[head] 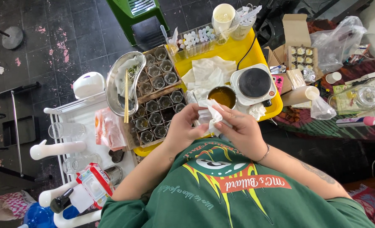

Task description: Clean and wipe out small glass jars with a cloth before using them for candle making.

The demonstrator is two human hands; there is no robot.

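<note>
- Pinching one end of the white tissue with my left hand, just below the small pot of amber liquid.
- My right hand grips the other end; a careless tug could tip the pot.

I see a yellow tray carrying a white hotplate, a small pot of amber liquid, crumpled white paper and, at its left, dark trays of little cups, possibly glass. A steel kidney dish with chopsticks rests further left.
</note>
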